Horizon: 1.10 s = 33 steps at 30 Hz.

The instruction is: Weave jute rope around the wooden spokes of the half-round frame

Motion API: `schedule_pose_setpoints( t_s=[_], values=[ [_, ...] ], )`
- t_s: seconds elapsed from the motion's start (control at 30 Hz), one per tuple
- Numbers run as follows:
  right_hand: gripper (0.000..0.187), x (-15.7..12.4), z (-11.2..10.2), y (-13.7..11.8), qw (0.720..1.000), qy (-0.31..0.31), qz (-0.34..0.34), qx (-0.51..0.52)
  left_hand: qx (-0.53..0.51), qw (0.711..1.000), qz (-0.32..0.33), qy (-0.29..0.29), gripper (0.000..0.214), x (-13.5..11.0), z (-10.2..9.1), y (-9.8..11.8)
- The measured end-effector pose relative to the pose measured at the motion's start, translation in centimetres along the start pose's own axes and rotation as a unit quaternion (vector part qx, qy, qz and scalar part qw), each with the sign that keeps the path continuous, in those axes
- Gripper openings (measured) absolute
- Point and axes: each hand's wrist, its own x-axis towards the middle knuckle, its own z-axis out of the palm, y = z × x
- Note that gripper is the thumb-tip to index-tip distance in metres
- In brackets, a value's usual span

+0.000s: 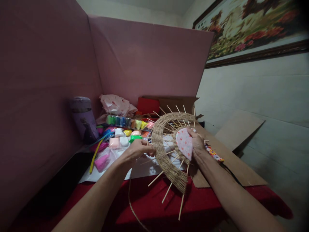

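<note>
Over red cloth (152, 209); left hand (140, 147) pinching woven fan (159, 145); right hand (198, 145) gripping its spotted centre (184, 142)

The single view looks from the person's head, forward and slightly downward. The bare left hand (138, 149) and the bare right hand (198, 143) are near, around the middle. Farther, it faces tall, flat pink panels (154, 58), with a brown-framed colourful painting (256, 29) at upper right.
</note>
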Motion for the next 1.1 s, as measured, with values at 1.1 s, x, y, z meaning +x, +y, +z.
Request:
schedule_pose_setpoints(
  t_s=[1.1],
  values=[
    [0.027, -0.02, -0.03, -0.15, 1.000, 0.018, 0.002, -0.003, -0.021, 1.000, 0.004, -0.005, 0.019, -0.37, -0.34, 0.21]
  ],
)
